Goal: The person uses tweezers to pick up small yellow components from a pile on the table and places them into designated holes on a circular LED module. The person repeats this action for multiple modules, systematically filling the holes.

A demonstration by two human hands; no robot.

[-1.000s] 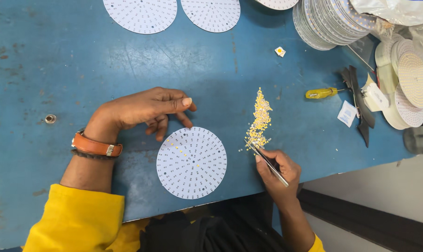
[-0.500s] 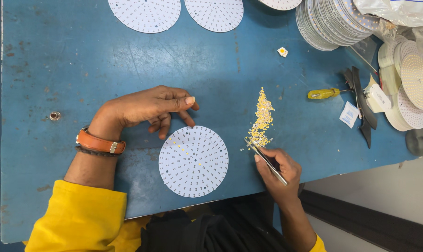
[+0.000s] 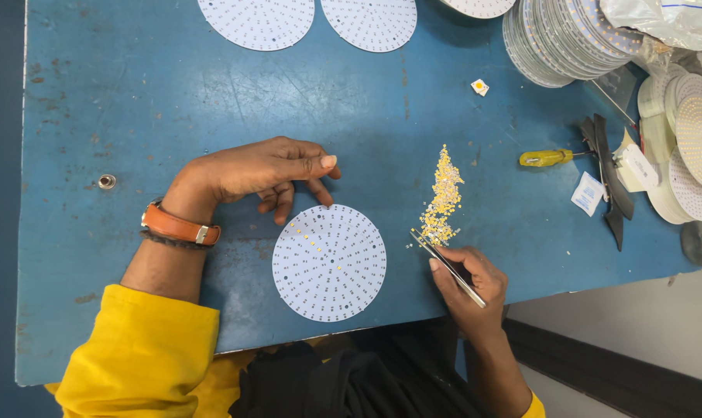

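A round white circuit board (image 3: 329, 262) lies flat on the blue table (image 3: 134, 108) near its front edge, with a few small yellow parts set along its upper left. My left hand (image 3: 258, 174) rests just above the board, fingertips touching its top rim, holding nothing. My right hand (image 3: 467, 282) grips metal tweezers (image 3: 446, 267), whose tips reach the lower end of a heap of tiny yellow components (image 3: 442, 197) to the right of the board.
Two more round white boards (image 3: 258, 19) (image 3: 369, 22) lie at the back. Stacks of round boards (image 3: 560, 39) (image 3: 688, 147) stand at the right, by a yellow-handled screwdriver (image 3: 548, 158), dark strips (image 3: 610, 182), a small white packet (image 3: 588, 193) and one loose chip (image 3: 480, 87).
The tweezers' tips stay at the heap's lower end. My left hand keeps its place at the board's top rim. Little else differs beyond a small shift of the view.
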